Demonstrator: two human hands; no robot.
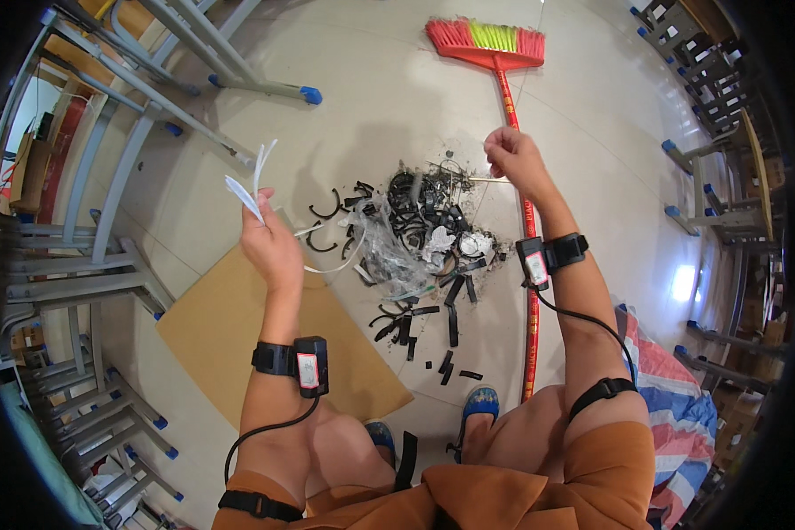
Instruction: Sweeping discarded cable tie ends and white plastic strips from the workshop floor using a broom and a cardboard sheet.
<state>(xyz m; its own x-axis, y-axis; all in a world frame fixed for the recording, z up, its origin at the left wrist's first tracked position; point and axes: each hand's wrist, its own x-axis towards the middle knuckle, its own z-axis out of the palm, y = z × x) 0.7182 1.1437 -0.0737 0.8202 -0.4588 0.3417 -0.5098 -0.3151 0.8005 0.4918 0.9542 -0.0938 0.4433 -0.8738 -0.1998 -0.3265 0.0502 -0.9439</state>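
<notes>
My left hand (269, 242) grips folded white strips (244, 195), apparently paper or plastic, above a brown cardboard sheet. My right hand (511, 159) is raised over the red broom handle (530, 265), its fingers curled; whether anything small is between them cannot be told. Between my hands, a heap of black curved plastic pieces (417, 199) lies on the tiled floor with grey dust. A crumpled clear plastic bag (391, 255) and crumpled white paper (439, 242) rest on the heap. A thin white strip (336, 269) curves beside the bag.
The red and yellow-green broom head (493, 43) lies beyond my right hand. The cardboard sheet (344, 344) is on the floor at left. Grey metal desk legs (116, 179) stand at left, more furniture at right. A striped woven plastic sheet (676, 404) lies by my right side.
</notes>
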